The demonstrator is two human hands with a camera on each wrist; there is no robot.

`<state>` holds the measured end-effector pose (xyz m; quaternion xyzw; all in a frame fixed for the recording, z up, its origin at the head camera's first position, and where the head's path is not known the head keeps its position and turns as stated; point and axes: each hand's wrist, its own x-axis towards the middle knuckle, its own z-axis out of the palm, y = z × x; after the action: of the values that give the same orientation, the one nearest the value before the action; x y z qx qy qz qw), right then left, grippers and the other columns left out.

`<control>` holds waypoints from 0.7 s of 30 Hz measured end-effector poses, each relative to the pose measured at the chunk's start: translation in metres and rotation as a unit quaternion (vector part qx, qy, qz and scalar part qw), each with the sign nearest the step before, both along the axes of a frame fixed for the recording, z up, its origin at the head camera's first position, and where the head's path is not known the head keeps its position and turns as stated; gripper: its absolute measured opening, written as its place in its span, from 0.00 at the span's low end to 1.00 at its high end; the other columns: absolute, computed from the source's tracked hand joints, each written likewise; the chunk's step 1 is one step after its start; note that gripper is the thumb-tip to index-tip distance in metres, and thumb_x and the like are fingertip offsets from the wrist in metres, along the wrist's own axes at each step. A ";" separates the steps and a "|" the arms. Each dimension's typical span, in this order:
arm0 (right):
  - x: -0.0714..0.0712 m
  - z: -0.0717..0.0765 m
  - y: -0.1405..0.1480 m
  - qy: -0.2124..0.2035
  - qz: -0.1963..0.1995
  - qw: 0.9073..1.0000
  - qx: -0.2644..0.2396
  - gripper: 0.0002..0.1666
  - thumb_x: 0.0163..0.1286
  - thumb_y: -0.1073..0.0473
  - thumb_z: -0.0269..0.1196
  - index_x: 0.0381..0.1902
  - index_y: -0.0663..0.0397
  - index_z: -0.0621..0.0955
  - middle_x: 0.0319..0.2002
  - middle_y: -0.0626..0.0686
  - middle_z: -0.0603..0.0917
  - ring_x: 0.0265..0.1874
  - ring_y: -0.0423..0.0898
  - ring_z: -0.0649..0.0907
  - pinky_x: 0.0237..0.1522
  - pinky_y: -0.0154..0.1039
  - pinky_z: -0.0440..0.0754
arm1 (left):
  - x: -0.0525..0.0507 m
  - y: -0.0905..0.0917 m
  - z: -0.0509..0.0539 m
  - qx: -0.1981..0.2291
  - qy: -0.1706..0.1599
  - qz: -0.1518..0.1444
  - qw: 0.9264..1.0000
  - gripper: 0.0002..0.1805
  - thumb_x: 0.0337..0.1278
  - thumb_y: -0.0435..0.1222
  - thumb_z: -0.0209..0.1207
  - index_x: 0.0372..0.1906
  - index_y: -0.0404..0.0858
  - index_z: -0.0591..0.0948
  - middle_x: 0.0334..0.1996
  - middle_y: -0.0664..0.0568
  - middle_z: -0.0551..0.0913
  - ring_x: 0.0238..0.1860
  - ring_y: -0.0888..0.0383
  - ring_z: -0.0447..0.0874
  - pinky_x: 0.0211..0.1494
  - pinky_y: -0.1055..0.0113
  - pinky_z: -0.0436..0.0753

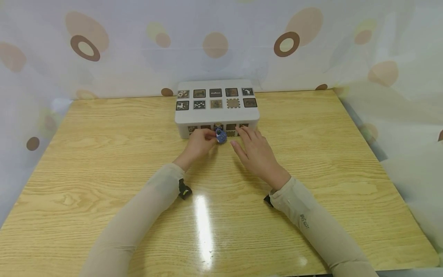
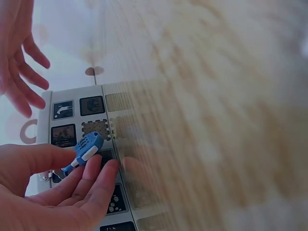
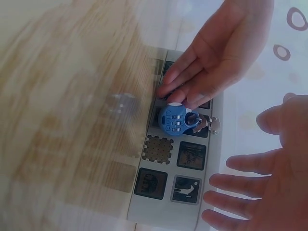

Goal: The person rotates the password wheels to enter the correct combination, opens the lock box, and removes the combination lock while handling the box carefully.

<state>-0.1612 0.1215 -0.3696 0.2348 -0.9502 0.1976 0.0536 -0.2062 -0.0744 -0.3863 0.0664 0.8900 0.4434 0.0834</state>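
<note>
A blue combination padlock (image 1: 221,136) with number dials hangs at the metal clasp (image 3: 214,125) on the front of a white box (image 1: 217,114). My left hand (image 1: 200,143) pinches the padlock's edge between thumb and fingertips; in the left wrist view the thumb lies on one side of the padlock (image 2: 89,146). The shackle passes by the clasp, but whether it is locked I cannot tell. My right hand (image 1: 257,154) is held just right of the padlock with fingers spread, near the box front, and nothing is in it.
The box stands at the back of a wood-grain table (image 1: 104,161), close to a white curtain (image 1: 138,46) with brown and beige circles. Dark picture squares cover its lid and front. A bright light reflection (image 1: 204,231) lies on the table near the front.
</note>
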 end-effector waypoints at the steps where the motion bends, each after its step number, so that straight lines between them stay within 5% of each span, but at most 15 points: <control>1: 0.000 0.000 0.000 -0.001 0.000 1.000 0.000 0.33 0.78 0.46 0.45 0.70 0.65 0.62 0.66 0.65 0.67 0.65 0.62 0.65 0.62 0.60 0.69 | 0.000 0.000 0.000 0.000 -0.003 0.001 1.000 0.14 0.61 0.29 0.57 0.51 0.27 0.80 0.46 0.37 0.84 0.47 0.47 0.82 0.53 0.61 0.82; 21: -0.001 0.002 0.000 -0.007 0.008 1.000 0.005 0.33 0.79 0.47 0.44 0.70 0.65 0.62 0.66 0.65 0.66 0.65 0.62 0.66 0.63 0.59 0.68 | -0.003 0.002 -0.003 0.025 -0.035 0.013 0.999 0.14 0.63 0.31 0.59 0.49 0.26 0.79 0.42 0.38 0.84 0.40 0.49 0.84 0.38 0.68 0.84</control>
<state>-0.1623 0.1210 -0.3677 0.2415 -0.9497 0.1945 0.0444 -0.2089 -0.0724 -0.3888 0.0416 0.8759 0.4688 0.1066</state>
